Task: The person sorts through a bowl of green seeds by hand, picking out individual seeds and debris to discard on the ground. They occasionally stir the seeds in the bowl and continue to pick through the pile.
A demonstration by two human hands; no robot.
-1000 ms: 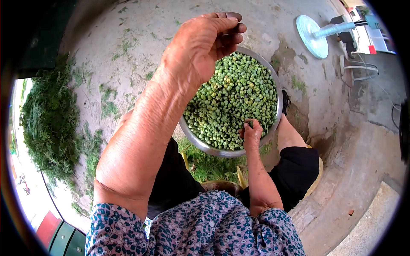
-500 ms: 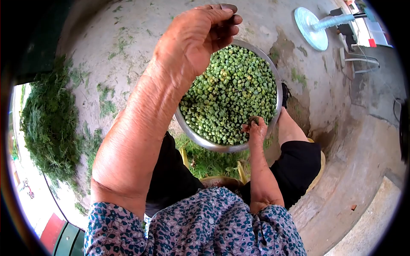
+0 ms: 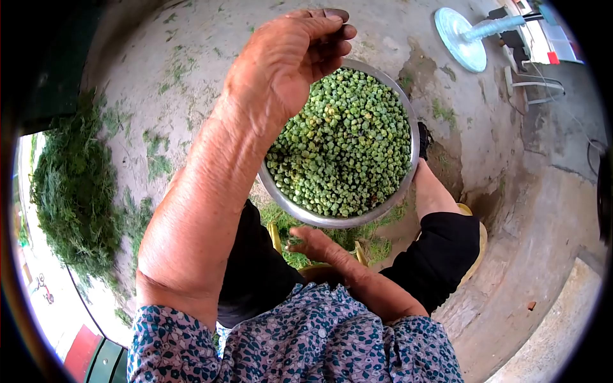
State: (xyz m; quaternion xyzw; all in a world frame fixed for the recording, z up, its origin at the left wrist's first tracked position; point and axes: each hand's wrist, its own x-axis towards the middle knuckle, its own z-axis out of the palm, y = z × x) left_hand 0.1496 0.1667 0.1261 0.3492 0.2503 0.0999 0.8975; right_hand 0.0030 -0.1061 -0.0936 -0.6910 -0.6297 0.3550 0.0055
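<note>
In the head view, above a concrete floor (image 3: 191, 57) strewn with green scraps, a steel bowl (image 3: 332, 223) sits between the person's knees, low in front of black trousers (image 3: 440, 255). It is filled nearly to the rim with small round green pods (image 3: 348, 140), a few of them yellowish.

The left hand (image 3: 281, 70) is raised over the bowl's left edge, close to the camera and seen from the back. Its fingers (image 3: 329, 29) are curled in and bunched against the thumb, narrow. Whether they pinch anything I cannot tell, since the palm side is turned away.

The right hand (image 3: 319, 246) is lower, just outside the bowl's near rim and clear of the pods. It reaches left toward the loose green stalks (image 3: 361, 236) that lie under and in front of the bowl. Its fingertips are at the stalks, but whether they grip a stem or only touch it cannot be made out (the tips blur into the greenery).

A large heap of cut green plants (image 3: 73, 185) lies well apart at the left. A round white stand base (image 3: 458, 37) is on the floor at the upper right. Floral sleeves (image 3: 300, 338) fill the bottom edge.
</note>
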